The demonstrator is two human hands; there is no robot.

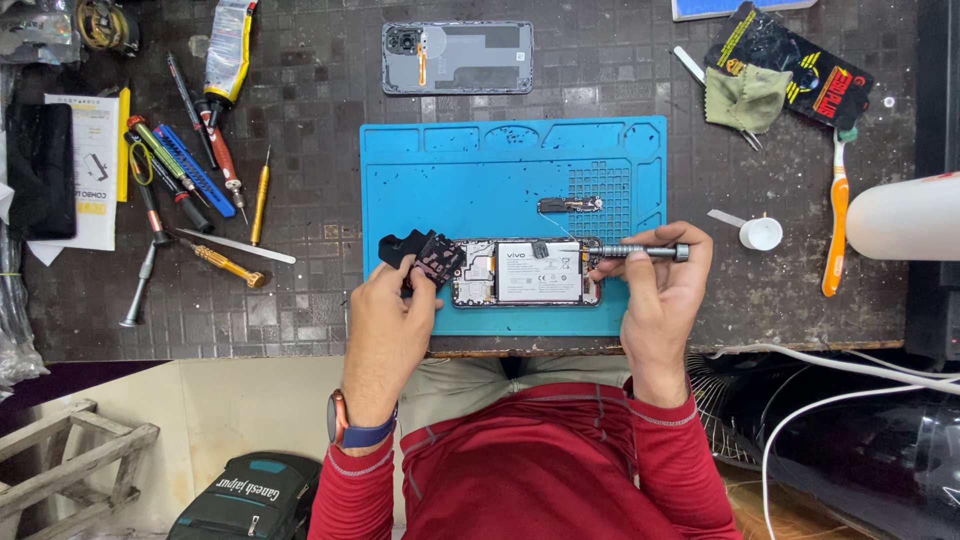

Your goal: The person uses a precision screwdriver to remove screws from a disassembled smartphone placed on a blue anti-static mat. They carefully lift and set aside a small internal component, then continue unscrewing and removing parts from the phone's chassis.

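On blue silicone repair mat (440,180): opened smartphone with exposed battery (525,272), lying flat. Left hand (385,325) pinches black plastic cover piece (425,255) beside phone's end, likely steadying. Right hand (660,300) grips slim metal screwdriver (640,252), tip at phone's edge. Black-yellow glossy packet (800,70) upper right; white printed leaflet (90,170) far left.

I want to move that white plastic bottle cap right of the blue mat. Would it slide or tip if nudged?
The small white plastic cap looks light, so a nudge would probably slide it across the dark tiled tabletop. It sits low and wide, so tipping seems unlikely. On its side, it could roll.
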